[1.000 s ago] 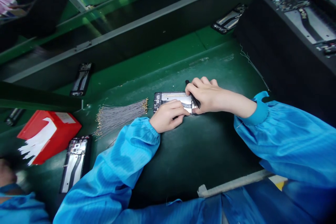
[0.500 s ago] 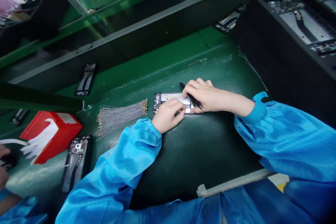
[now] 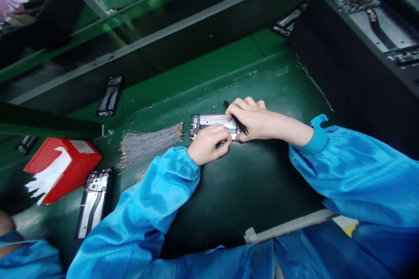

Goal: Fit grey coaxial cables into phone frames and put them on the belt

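An opened phone chassis (image 3: pixel 212 119) lies lengthwise on the green table in front of me, its inner side facing up. My right hand (image 3: pixel 250 117) is closed around black tweezers (image 3: pixel 240 124), with its fingertips at the right end of the chassis. Over the chassis's near edge, my left hand (image 3: pixel 211 143) has its thumb and fingers pinched together. Whatever the left fingers hold, if anything, is too small or hidden to make out. A bundle of thin grey cables (image 3: pixel 152 143) with gold-coloured ends fans out just left of the chassis.
At left stands a red box (image 3: pixel 77 170) with white strips in it, and another opened phone (image 3: pixel 93 205) below. One more phone (image 3: pixel 110 96) lies farther back. A black case (image 3: pixel 356 78) holding phone parts rises on the right. A co-worker's sleeve (image 3: pixel 29 259) shows at lower left.
My right hand and the tweezers have shifted slightly left over the chassis. My left hand keeps its pinch. The co-worker's hand at the left edge has moved down.
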A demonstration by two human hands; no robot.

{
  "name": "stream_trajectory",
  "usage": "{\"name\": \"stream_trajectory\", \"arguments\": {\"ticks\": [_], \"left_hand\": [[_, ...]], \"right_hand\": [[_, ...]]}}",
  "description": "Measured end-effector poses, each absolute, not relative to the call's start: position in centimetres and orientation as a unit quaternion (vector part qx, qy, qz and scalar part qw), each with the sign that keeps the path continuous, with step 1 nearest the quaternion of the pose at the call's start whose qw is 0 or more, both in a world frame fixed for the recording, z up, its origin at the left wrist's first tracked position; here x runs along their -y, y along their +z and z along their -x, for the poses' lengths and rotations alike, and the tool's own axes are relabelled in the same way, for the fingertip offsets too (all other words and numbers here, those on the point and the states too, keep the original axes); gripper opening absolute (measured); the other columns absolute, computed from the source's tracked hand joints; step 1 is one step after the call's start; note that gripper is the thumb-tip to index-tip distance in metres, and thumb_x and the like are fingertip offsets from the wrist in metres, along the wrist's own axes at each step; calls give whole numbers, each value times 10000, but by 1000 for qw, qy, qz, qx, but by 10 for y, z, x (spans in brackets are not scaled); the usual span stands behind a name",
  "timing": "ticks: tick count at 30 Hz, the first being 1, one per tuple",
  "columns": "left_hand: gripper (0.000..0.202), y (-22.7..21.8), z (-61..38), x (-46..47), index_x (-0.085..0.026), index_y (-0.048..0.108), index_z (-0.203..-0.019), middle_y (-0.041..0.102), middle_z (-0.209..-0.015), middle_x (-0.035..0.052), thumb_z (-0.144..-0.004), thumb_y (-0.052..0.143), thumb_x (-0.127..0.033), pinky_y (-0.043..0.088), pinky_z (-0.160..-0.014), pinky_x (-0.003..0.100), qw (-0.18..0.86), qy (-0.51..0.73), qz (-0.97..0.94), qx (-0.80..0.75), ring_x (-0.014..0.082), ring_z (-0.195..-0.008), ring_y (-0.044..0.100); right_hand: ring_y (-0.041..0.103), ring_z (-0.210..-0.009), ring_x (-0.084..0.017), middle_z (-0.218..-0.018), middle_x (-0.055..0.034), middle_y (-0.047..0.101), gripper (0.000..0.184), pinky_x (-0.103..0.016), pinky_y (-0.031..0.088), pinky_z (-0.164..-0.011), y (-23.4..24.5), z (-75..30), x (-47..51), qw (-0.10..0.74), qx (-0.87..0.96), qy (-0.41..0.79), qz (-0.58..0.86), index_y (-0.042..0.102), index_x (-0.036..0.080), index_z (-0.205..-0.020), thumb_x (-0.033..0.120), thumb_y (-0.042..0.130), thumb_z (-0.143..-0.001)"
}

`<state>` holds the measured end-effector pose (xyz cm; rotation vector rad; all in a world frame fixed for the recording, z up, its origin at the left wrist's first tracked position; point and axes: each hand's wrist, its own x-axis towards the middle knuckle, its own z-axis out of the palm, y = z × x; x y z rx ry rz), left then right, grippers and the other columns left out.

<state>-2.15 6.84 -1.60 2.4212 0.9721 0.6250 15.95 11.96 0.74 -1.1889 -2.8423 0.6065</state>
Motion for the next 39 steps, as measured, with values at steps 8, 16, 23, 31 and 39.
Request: {"name": "stream_trajectory", "arguments": {"ticks": [8, 16, 23, 31, 39], "left_hand": [[110, -17, 20, -68, -164, 529, -704, 472, -636, -7, -779, 451, -150, 391, -612, 224, 225, 230, -878, -354, 114, -624, 451], [104, 12, 65, -82, -167, 575, -797, 554, -772, 27, -813, 477, -196, 432, -699, 253, 114, 300, -821, -473, 135, -748, 509], [305, 13, 188, -129, -232, 568, -1041, 453, -1132, 63, -758, 533, -343, 321, -984, 353, 6, 69, -571, -818, 246, -1138, 396], [655, -6, 263, -150, -127, 403, -1247, 449, -1216, 196, -713, 546, -479, 351, -930, 463, 37, 29, -395, -917, 367, -1177, 387], [656, 26, 231, -152, -128, 461, -1215, 597, -1088, 102, -711, 544, -539, 417, -909, 343, 120, 55, -472, -872, 264, -1036, 550]], "right_hand": [[392, -882, -247, -987, -64, 472, 342, -323, 265, -689, 3, -167, -119, 50, 900, 223, 370, 427, 231, -963, 337, 570, -670], [385, -987, -282, -1104, -108, 476, 436, -378, 259, -772, -8, -177, -114, 106, 928, 155, 323, 465, 210, -989, 484, 596, -676], [385, -1062, -325, -1158, -153, 487, 323, -439, 255, -792, -20, -149, -179, 210, 862, -2, 461, 486, 170, -1057, 324, 467, -773], [437, -1030, -298, -1104, -132, 537, 274, -439, 296, -810, -34, -150, -170, 233, 861, 8, 453, 510, 181, -1032, 294, 453, -789], [434, -1044, -290, -1103, -136, 537, 259, -432, 306, -816, -33, -150, -165, 246, 864, 42, 438, 515, 181, -1024, 280, 461, -791]]}}
